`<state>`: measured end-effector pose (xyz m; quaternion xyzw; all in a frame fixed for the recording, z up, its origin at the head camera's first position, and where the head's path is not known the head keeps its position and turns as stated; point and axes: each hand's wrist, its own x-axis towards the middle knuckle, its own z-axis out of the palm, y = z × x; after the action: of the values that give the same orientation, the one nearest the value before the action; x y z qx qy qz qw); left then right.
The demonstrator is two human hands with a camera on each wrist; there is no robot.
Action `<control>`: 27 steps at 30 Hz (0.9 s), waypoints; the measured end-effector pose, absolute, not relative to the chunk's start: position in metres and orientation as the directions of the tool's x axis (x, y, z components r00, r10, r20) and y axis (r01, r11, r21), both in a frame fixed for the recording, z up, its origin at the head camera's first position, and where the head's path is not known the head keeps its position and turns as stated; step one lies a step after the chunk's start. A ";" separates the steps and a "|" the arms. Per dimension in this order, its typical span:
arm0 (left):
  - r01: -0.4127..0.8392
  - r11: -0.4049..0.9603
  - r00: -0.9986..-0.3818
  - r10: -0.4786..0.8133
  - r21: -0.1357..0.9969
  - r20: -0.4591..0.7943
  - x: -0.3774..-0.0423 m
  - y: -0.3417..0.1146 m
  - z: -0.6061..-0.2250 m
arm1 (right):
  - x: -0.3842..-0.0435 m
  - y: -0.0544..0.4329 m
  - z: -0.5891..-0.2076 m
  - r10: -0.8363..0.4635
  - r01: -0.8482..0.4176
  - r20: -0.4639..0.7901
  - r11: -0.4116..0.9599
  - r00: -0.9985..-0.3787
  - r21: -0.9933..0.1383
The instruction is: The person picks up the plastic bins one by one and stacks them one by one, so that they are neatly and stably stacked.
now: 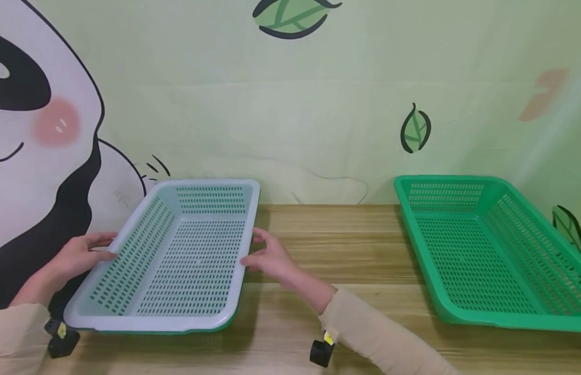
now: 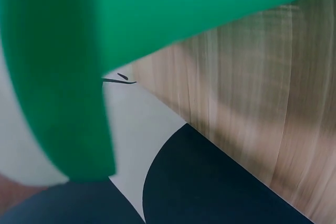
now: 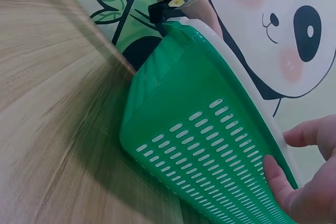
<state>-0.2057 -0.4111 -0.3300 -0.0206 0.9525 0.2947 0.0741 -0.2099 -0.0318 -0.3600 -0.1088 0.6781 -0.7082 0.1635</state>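
A white perforated basket [image 1: 149, 323] sits inside a green basket [image 3: 163, 103] on the left side of the table, the green showing below its white rim. At the left rim is my left hand [image 1: 76, 256], holding the edge with thumb and fingers. My right hand [image 1: 273, 261] grips the opposite rim; the right wrist view has its thumb and a finger [image 3: 277, 179] at the white lip and the green side. Close up, the left wrist view is largely filled by the green plastic [image 2: 184, 3], which hides most of the left hand.
Another green perforated basket [image 1: 506, 319] stands on the right of the wooden table [image 1: 328, 245]. Behind the table hangs a pale green backdrop [image 1: 318, 114] printed with a panda and leaves. Each wrist carries a small black camera [image 1: 321, 353].
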 end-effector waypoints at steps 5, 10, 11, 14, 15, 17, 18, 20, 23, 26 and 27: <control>-0.097 0.807 -0.985 0.004 0.583 -0.171 -0.206 -0.408 -0.327 | -0.210 -0.030 -0.360 -0.392 0.079 -0.059 -0.035 -0.918 -0.996; -0.109 0.787 -0.985 -0.003 0.608 -0.171 -0.223 -0.431 -0.349 | -0.209 -0.028 -0.359 -0.397 0.076 -0.057 -0.033 -0.916 -0.997; -0.108 0.786 -0.986 -0.005 0.609 -0.168 -0.226 -0.435 -0.353 | -0.209 -0.028 -0.359 -0.396 0.077 -0.057 -0.033 -0.917 -0.997; -0.098 0.780 -0.987 0.003 0.618 -0.160 -0.231 -0.441 -0.358 | -0.209 -0.027 -0.358 -0.389 0.075 -0.058 -0.028 -0.919 -0.997; -0.100 0.781 -0.987 0.001 0.616 -0.161 -0.230 -0.439 -0.356 | -0.209 -0.026 -0.358 -0.388 0.074 -0.057 -0.027 -0.920 -0.997; -0.107 0.784 -0.985 -0.001 0.611 -0.171 -0.224 -0.429 -0.347 | -0.209 -0.026 -0.358 -0.387 0.072 -0.058 -0.020 -0.920 -0.997; -0.109 0.785 -0.984 0.000 0.610 -0.176 -0.220 -0.423 -0.342 | -0.208 -0.026 -0.357 -0.387 0.071 -0.059 -0.017 -0.920 -0.997; -0.107 0.788 -0.983 0.007 0.606 -0.184 -0.214 -0.412 -0.333 | -0.209 -0.026 -0.357 -0.388 0.072 -0.062 -0.010 -0.920 -0.997; -0.107 0.788 -0.983 0.010 0.606 -0.186 -0.215 -0.413 -0.334 | -0.209 -0.026 -0.357 -0.387 0.076 -0.071 0.002 -0.919 -0.997; -0.111 0.783 -0.983 0.002 0.612 -0.182 -0.229 -0.433 -0.352 | -0.210 -0.025 -0.356 -0.384 0.080 -0.080 0.014 -0.920 -0.997; -0.112 0.783 -0.984 0.000 0.612 -0.180 -0.235 -0.441 -0.360 | -0.210 -0.025 -0.356 -0.384 0.083 -0.082 0.016 -0.920 -0.996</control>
<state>-0.2348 -0.4413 -0.3596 -0.0299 0.9403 0.3280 0.0854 -0.2101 -0.0245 -0.3557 -0.1089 0.6925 -0.6930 0.1684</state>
